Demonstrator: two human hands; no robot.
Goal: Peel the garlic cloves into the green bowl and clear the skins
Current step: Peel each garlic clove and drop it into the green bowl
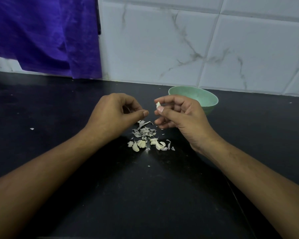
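Peeling garlic over a dark worktop [59,118], with one clove pinched and lifted.

Pinching a garlic clove [158,105] between thumb and forefinger of the right hand [178,116], long axis roughly upright. Curling the fingers of the left hand [114,114] just beside it, thumb out, perhaps on a scrap of skin; cannot tell. Just beyond the right hand and partly hidden by it, the green bowl [209,100], far nearer that hand than the left, with nothing in the way but the hand's own fingers, its bottom out of sight. Below and between the hands, a scatter of skins [144,131], then closer in a cluster of cloves [141,144], seemingly awaiting peeling. Further out, a stray flake [32,129] to the left, a purple cloth [41,31] and a tiled wall [179,40] behind.
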